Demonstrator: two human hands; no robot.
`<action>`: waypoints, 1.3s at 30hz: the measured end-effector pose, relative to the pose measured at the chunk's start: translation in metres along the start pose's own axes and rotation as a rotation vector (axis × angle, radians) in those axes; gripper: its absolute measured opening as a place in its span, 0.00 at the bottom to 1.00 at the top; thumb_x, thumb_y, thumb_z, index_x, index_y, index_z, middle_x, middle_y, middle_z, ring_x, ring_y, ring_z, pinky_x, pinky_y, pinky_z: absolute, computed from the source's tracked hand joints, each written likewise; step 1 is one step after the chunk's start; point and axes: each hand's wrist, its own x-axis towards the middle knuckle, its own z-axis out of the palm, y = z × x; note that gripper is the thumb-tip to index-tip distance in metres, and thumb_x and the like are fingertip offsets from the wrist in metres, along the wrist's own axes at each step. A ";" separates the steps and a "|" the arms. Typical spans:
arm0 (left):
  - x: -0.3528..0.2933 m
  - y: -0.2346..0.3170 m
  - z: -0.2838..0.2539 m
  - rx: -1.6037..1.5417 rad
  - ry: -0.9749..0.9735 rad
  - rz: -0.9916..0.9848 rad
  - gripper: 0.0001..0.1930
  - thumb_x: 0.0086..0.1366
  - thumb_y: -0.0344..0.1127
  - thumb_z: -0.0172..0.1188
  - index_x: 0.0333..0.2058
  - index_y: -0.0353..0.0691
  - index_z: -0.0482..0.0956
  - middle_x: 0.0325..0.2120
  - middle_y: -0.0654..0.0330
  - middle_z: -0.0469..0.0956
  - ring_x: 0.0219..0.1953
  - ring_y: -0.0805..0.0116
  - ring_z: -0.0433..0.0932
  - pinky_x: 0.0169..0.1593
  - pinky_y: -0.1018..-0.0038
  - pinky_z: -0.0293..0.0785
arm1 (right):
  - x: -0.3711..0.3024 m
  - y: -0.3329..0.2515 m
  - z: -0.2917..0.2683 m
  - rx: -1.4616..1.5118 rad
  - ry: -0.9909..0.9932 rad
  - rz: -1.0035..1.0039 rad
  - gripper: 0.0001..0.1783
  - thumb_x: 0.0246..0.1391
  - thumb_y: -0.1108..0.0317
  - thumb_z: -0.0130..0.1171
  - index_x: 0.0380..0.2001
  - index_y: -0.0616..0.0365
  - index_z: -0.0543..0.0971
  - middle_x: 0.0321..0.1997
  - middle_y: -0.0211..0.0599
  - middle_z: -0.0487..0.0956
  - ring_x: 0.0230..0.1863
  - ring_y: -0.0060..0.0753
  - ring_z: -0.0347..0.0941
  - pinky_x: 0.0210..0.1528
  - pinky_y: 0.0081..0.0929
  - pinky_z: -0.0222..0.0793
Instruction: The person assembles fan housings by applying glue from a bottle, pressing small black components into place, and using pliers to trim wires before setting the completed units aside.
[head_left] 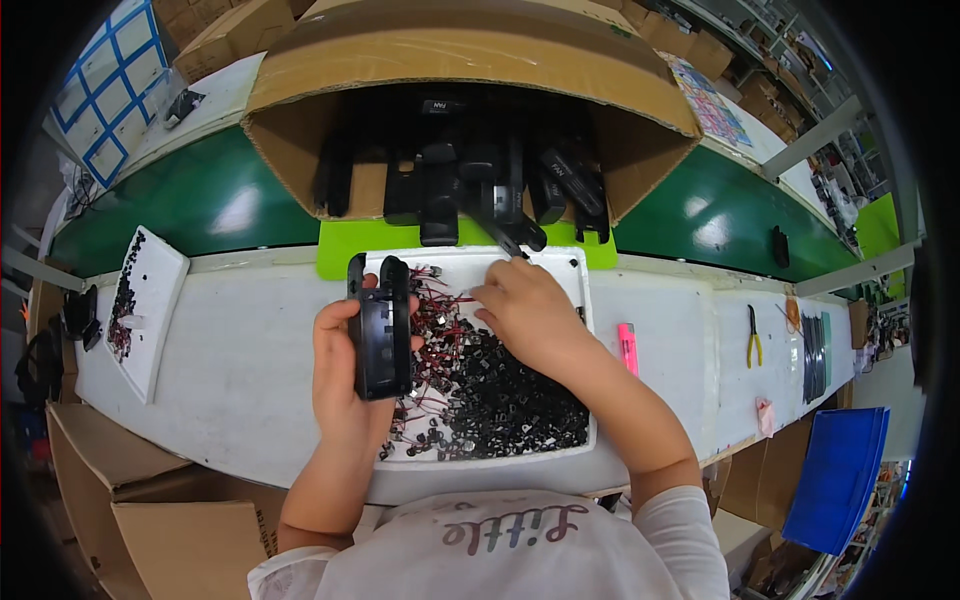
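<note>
My left hand (345,375) is closed around a long black plastic casing (382,345), held upright with its hollow inner side facing me. My right hand (540,315) hovers over the far part of a white foam tray (480,464), fingertips pinched together; what they hold, if anything, is too small to make out. Small parts with red wires (432,330) fill the tray's left side. A heap of tiny black pieces (515,405) covers its near right. Behind the tray, a cardboard box (470,50) lies open toward me, with several black casings (440,190) piled inside.
A bright green sheet (345,250) lies under the box's front. To the right are a pink tube-shaped item (628,348) and yellow-handled pliers (754,340). Another white tray (165,320) of small parts sits left. A blue bin (838,480) and open carton (180,530) flank the table.
</note>
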 end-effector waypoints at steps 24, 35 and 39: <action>-0.018 -0.025 0.003 0.476 -0.304 -0.001 0.12 0.53 0.24 0.60 0.37 0.41 0.75 0.53 0.52 0.57 0.52 0.58 0.68 0.54 0.65 0.63 | -0.039 -0.045 -0.067 0.409 0.187 -0.096 0.08 0.39 0.77 0.60 0.27 0.59 0.75 0.27 0.36 0.72 0.27 0.38 0.69 0.28 0.30 0.65; -0.020 -0.028 0.008 0.271 -0.330 -0.043 0.07 0.57 0.26 0.56 0.36 0.39 0.72 0.52 0.51 0.56 0.51 0.53 0.68 0.49 0.64 0.71 | -0.041 -0.047 -0.067 0.420 0.185 -0.115 0.10 0.37 0.77 0.62 0.27 0.59 0.75 0.27 0.37 0.72 0.26 0.38 0.70 0.27 0.30 0.65; -0.026 -0.031 0.008 0.226 -0.339 -0.133 0.07 0.58 0.26 0.55 0.36 0.40 0.72 0.52 0.52 0.57 0.53 0.59 0.64 0.54 0.66 0.63 | -0.041 -0.054 -0.053 0.633 0.226 -0.029 0.13 0.38 0.78 0.64 0.32 0.60 0.76 0.28 0.37 0.72 0.25 0.34 0.70 0.25 0.25 0.66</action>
